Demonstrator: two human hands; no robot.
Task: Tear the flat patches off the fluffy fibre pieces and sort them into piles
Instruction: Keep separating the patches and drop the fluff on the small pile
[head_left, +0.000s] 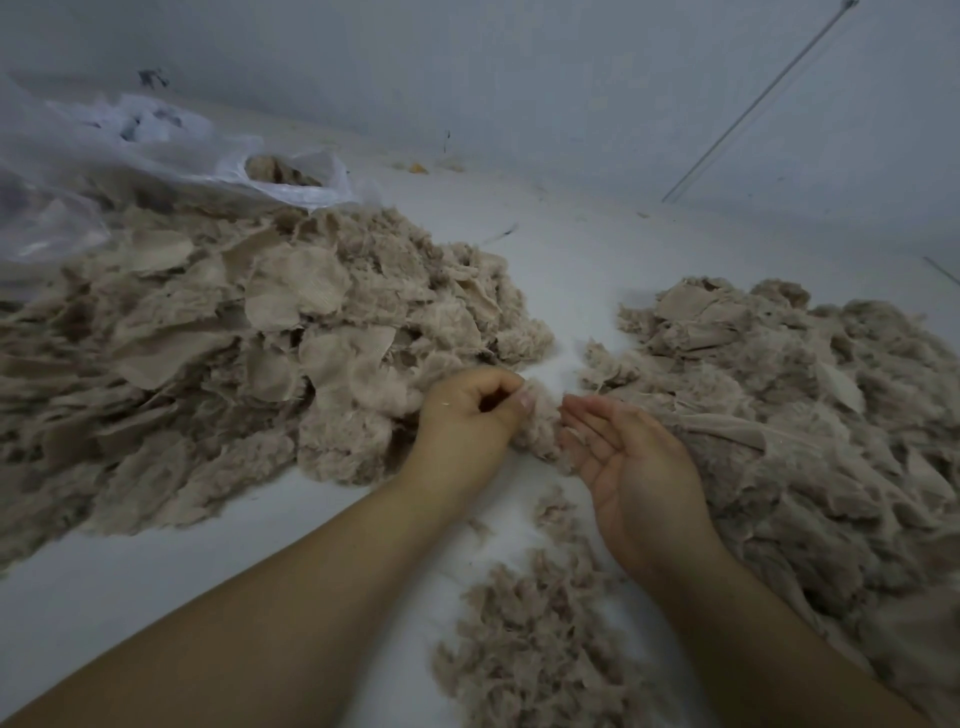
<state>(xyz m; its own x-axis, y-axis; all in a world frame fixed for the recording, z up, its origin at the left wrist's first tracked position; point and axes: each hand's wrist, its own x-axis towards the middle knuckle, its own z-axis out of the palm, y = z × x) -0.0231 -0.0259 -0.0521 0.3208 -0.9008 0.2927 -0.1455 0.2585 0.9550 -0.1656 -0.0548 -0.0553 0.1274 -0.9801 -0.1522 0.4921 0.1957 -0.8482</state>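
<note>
Lying at the upper left of the frame is a clear plastic bag (156, 150), with a big pile (208, 353) of fluffy bits and flat patches below it. In the middle, the left hand (467, 410) pinches a fluffy piece (540, 421) with curled fingers. Beside it, the right hand (634, 467) is palm up, fingers straight. Another pile (810, 415) fills the right side.

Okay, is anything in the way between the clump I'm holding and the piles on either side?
Nothing visible. The left hand pinches the fluffy clump beside the open right hand. The left pile lies right next to it, and only bare white surface separates it from the right pile.
</note>
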